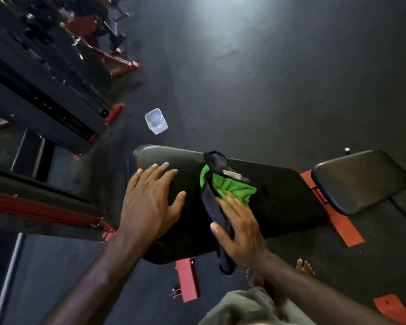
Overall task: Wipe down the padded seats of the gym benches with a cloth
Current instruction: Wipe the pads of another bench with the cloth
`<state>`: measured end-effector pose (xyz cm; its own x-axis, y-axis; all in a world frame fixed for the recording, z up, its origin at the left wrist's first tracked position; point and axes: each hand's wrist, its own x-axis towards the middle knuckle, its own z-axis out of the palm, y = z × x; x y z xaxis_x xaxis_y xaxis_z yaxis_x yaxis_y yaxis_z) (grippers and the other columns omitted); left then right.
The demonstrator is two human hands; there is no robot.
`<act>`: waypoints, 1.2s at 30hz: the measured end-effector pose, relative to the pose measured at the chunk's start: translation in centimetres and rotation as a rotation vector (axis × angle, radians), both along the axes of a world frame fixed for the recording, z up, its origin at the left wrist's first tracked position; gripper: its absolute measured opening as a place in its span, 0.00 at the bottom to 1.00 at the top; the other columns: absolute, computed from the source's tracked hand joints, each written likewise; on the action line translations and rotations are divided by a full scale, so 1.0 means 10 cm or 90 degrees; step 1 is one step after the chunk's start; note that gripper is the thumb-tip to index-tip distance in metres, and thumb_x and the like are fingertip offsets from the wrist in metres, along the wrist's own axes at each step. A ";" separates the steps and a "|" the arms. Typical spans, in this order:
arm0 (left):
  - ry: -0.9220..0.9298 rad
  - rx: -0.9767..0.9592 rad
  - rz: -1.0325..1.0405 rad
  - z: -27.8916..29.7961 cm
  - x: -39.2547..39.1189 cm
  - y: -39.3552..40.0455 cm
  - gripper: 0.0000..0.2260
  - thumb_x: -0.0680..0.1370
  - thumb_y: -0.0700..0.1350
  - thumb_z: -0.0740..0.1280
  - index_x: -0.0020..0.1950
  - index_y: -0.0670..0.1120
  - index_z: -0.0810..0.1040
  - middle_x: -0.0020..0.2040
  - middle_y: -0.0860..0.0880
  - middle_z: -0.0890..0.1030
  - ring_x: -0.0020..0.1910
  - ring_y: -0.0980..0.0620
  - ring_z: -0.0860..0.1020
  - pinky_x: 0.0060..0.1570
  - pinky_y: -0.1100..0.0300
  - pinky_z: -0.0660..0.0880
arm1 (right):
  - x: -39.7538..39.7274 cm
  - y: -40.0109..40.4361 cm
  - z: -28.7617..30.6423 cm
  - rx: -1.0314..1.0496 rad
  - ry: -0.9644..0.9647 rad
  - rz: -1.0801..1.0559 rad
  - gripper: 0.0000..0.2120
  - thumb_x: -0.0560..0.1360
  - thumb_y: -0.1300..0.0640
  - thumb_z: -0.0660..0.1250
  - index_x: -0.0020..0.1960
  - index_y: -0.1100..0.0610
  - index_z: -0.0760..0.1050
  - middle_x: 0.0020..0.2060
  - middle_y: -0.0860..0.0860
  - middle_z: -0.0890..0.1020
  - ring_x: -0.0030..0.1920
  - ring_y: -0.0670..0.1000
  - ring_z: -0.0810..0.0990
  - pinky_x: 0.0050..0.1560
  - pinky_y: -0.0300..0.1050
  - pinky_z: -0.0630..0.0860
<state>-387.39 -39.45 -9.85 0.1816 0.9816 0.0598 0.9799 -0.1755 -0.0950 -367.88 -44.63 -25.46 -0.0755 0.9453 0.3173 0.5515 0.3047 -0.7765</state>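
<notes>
On the black bench pad point(279, 195), the right hand point(242, 233) presses flat on a green-and-navy cloth point(230, 186) for wiping; the left hand point(150, 200), fingers spread, likely braces the pad. Beyond, a clear container point(156, 120) waits on the floor.

Black padded bench seat point(279, 195), green and navy cloth point(230, 186) lying across its middle, left hand point(148, 202) flat near its left end, right hand point(242, 233) pressing the cloth at the near edge, dark floor point(244, 90) carrying a clear plastic tub point(156, 121) beyond the seat's far left corner

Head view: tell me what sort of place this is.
Most likely a gym. A padded bench on a red frame is being wiped with a cloth, a second pad stands beside it, and a weight machine stands on dark flooring.
</notes>
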 end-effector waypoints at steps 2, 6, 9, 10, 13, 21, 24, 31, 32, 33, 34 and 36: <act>-0.052 0.015 0.020 0.03 -0.05 0.04 0.26 0.74 0.60 0.66 0.70 0.50 0.79 0.74 0.49 0.75 0.74 0.49 0.71 0.76 0.48 0.61 | -0.15 0.12 0.10 -0.131 0.062 -0.096 0.33 0.82 0.33 0.55 0.74 0.56 0.74 0.73 0.54 0.75 0.75 0.57 0.72 0.75 0.58 0.68; -0.183 0.064 0.057 0.03 -0.08 0.04 0.24 0.74 0.55 0.69 0.68 0.48 0.80 0.75 0.46 0.73 0.75 0.45 0.70 0.76 0.49 0.65 | -0.44 -0.01 0.40 0.033 -0.021 -0.019 0.30 0.84 0.37 0.56 0.73 0.58 0.75 0.73 0.57 0.76 0.74 0.57 0.73 0.74 0.56 0.68; -0.214 0.081 0.098 0.03 -0.09 0.02 0.24 0.73 0.56 0.67 0.68 0.48 0.80 0.75 0.45 0.73 0.75 0.43 0.69 0.75 0.47 0.66 | -0.24 0.21 0.36 0.002 0.009 0.103 0.30 0.81 0.38 0.60 0.76 0.55 0.71 0.76 0.52 0.71 0.78 0.53 0.67 0.78 0.53 0.63; -0.204 0.083 0.109 0.04 -0.10 0.01 0.25 0.73 0.56 0.67 0.68 0.48 0.80 0.75 0.45 0.73 0.75 0.43 0.69 0.75 0.46 0.66 | -0.27 0.31 0.35 -0.089 0.059 0.070 0.31 0.80 0.36 0.58 0.76 0.54 0.72 0.76 0.51 0.71 0.78 0.53 0.67 0.79 0.52 0.61; -0.165 0.053 0.131 0.04 -0.09 0.02 0.26 0.74 0.55 0.68 0.71 0.48 0.77 0.77 0.43 0.70 0.77 0.41 0.66 0.76 0.44 0.65 | -0.63 0.34 0.57 -0.165 -0.030 -0.068 0.37 0.82 0.33 0.45 0.75 0.55 0.73 0.76 0.55 0.72 0.78 0.56 0.66 0.78 0.57 0.62; -0.131 -0.015 0.153 0.07 -0.09 0.08 0.32 0.76 0.57 0.69 0.78 0.47 0.68 0.82 0.42 0.59 0.81 0.42 0.55 0.78 0.45 0.59 | -0.21 0.79 0.40 -0.197 0.033 0.036 0.35 0.78 0.34 0.55 0.73 0.58 0.74 0.74 0.55 0.73 0.78 0.55 0.67 0.78 0.54 0.63; -0.090 -0.029 0.126 0.07 -0.06 0.10 0.37 0.72 0.63 0.63 0.77 0.46 0.69 0.81 0.40 0.62 0.81 0.40 0.57 0.78 0.45 0.59 | -0.43 0.66 0.52 -0.110 -0.001 0.095 0.29 0.81 0.40 0.57 0.73 0.58 0.75 0.75 0.56 0.73 0.78 0.55 0.67 0.79 0.52 0.62; -0.026 -0.076 0.087 0.13 -0.10 0.29 0.37 0.74 0.65 0.63 0.78 0.48 0.66 0.82 0.42 0.59 0.82 0.41 0.55 0.80 0.47 0.53 | -0.35 0.96 0.39 -0.208 0.055 0.009 0.34 0.76 0.36 0.56 0.69 0.59 0.77 0.70 0.55 0.77 0.75 0.56 0.70 0.77 0.48 0.64; -0.020 -0.077 0.082 0.13 -0.09 0.30 0.36 0.73 0.64 0.62 0.77 0.48 0.67 0.81 0.42 0.61 0.81 0.41 0.56 0.79 0.46 0.53 | -0.43 0.96 0.45 -0.178 0.047 0.036 0.31 0.77 0.39 0.57 0.69 0.59 0.77 0.71 0.55 0.77 0.76 0.56 0.70 0.77 0.50 0.63; -0.024 -0.071 0.077 0.13 -0.08 0.30 0.35 0.72 0.64 0.61 0.76 0.48 0.69 0.80 0.42 0.63 0.80 0.40 0.58 0.78 0.45 0.54 | -0.50 0.94 0.49 -0.129 0.050 0.084 0.28 0.78 0.43 0.59 0.71 0.59 0.76 0.73 0.54 0.75 0.77 0.54 0.68 0.78 0.50 0.62; -0.038 -0.058 0.072 0.12 -0.07 0.30 0.34 0.71 0.63 0.60 0.74 0.47 0.71 0.79 0.42 0.66 0.79 0.39 0.61 0.78 0.45 0.56 | -0.52 0.92 0.50 -0.084 0.062 0.140 0.26 0.79 0.47 0.61 0.73 0.58 0.75 0.74 0.53 0.74 0.78 0.51 0.67 0.79 0.47 0.61; -0.055 -0.040 0.065 0.12 -0.07 0.30 0.34 0.70 0.63 0.60 0.72 0.48 0.72 0.78 0.44 0.67 0.78 0.40 0.62 0.77 0.45 0.56 | -0.45 1.01 0.45 -0.069 0.080 0.181 0.26 0.79 0.49 0.64 0.74 0.57 0.73 0.74 0.51 0.72 0.77 0.48 0.67 0.79 0.40 0.58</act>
